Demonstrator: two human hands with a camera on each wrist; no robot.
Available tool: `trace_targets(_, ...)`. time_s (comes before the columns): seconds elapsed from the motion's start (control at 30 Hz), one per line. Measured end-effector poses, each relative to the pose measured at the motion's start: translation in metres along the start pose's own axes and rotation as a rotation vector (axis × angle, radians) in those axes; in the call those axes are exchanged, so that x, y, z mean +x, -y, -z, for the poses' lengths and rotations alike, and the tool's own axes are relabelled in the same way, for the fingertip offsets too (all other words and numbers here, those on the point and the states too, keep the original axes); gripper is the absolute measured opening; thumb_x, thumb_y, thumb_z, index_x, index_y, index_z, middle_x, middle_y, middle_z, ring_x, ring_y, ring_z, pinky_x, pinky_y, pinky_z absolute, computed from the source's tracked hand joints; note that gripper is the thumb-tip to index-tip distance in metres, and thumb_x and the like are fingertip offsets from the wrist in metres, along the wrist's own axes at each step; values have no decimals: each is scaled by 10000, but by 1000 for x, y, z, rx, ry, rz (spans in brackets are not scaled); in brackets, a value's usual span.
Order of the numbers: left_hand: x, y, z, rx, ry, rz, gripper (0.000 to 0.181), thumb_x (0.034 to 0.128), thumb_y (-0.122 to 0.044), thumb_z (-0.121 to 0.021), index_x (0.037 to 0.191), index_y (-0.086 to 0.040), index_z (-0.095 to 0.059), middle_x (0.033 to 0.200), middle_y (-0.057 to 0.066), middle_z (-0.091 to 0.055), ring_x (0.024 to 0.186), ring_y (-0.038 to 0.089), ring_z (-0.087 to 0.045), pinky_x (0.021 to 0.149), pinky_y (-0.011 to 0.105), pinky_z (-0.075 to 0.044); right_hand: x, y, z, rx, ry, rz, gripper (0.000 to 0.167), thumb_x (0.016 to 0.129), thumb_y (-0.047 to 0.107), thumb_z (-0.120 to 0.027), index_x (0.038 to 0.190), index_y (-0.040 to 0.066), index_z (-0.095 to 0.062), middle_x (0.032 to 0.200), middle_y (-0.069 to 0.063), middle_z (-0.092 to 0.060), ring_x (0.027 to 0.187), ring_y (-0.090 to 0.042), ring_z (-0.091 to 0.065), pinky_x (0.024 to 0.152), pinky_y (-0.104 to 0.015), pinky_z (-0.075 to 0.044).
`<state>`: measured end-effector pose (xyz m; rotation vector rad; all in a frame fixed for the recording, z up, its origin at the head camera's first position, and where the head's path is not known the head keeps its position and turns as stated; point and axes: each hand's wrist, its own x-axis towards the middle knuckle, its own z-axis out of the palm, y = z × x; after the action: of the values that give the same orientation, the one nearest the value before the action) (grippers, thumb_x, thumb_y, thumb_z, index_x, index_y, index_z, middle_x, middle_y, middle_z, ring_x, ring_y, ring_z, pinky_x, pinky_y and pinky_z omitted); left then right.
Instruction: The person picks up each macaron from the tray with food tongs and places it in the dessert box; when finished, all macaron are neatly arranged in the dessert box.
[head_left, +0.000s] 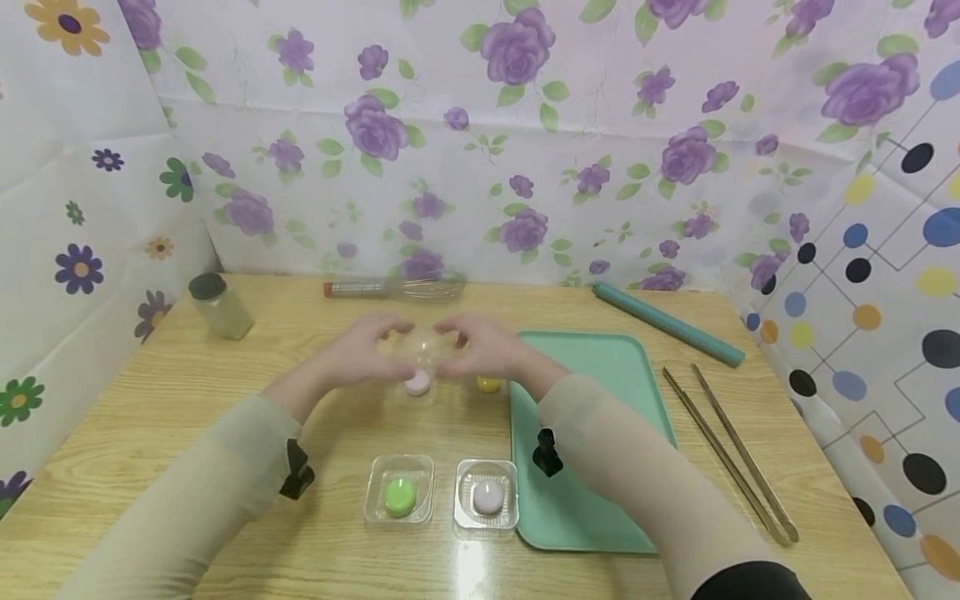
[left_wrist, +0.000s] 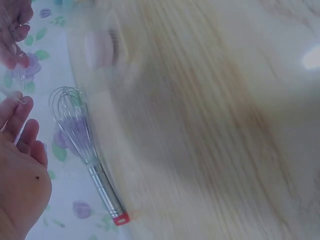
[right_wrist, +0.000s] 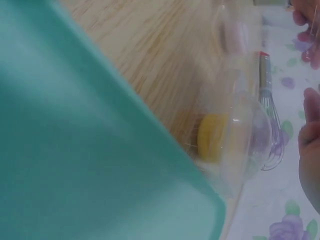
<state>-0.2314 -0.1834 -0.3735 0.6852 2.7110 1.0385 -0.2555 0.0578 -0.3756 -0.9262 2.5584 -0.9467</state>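
Observation:
My left hand (head_left: 367, 350) and right hand (head_left: 483, 352) hold a clear plastic domed lid (head_left: 424, 345) between them, fingers bent around its sides. Just under it sits a small pale pink round cake (head_left: 417, 382) in a clear container. By the right hand is a yellow round cake (head_left: 489, 385); the right wrist view shows a clear dome (right_wrist: 261, 132) over it. Nearer the front edge, a green round cake (head_left: 400, 497) and a lilac one (head_left: 488, 497) lie in uncovered clear square containers. In the left wrist view, the left fingertips (left_wrist: 25, 103) touch the lid's thin edge.
A green tray (head_left: 592, 517) lies right of the containers, under the right forearm. Metal tongs (head_left: 738, 450) and a teal rolling pin (head_left: 667, 323) are farther right. At the back are a whisk (head_left: 393, 288) and a dark-capped jar (head_left: 221, 307). Patterned sheets border the table.

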Motion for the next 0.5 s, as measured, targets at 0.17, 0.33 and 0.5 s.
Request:
trace_targets(0.17, -2, 6, -3, 80, 4, 19, 845, 670, -430, -805, 1365, -103, -454, 1372, 107, -432, 1283, 333, -303, 1028, 599, -243, 6, 1, -8, -221, 27, 48, 748, 743, 498, -723, 1351, 135, -480, 1351, 0, -500, 1223, -213, -440, 1037, -370, -338)
trace_targets(0.33, -4, 16, -8, 156, 30, 20, 890, 655, -515, -789, 1375, -121, -444, 1410, 90, -403, 1297, 339, -283, 1044, 598, -212, 11, 0, -17, -393, 32, 63, 751, 708, 553, -725, 1312, 150, -532, 1310, 31, -540, 1177, -219, -418, 1022, -388, -291)
trace_targets(0.5, -5, 22, -11, 190, 64, 16, 904, 647, -517, -790, 1373, -106, -443, 1419, 89, -397, 1302, 348, -285, 1067, 596, -150, 15, -1, -25, -459, 50, 61, 766, 689, 584, -729, 1301, 163, -542, 1285, 48, -557, 1099, -198, -417, 961, -367, -305)
